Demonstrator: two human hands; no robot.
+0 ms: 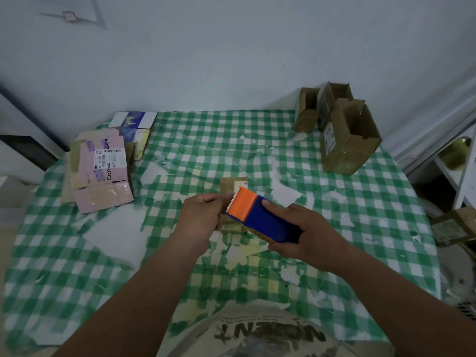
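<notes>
Fingers (pixel 215 199) of the left hand (pixel 203 217) curl at the orange toothed end of the tape dispenser (pixel 260 217); whether they pinch tape, I cannot tell. The right hand (pixel 309 233) grips its blue body, which slants far-left above a small box (pixel 231 185) on the tabletop (pixel 334 197).

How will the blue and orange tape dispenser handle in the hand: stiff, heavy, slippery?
Probably stiff: the tape dispenser looks like hard moulded plastic. Likely light, since the right hand holds its body clear of the table. Its toothed orange edge may snag the left hand pinching at it.
</notes>
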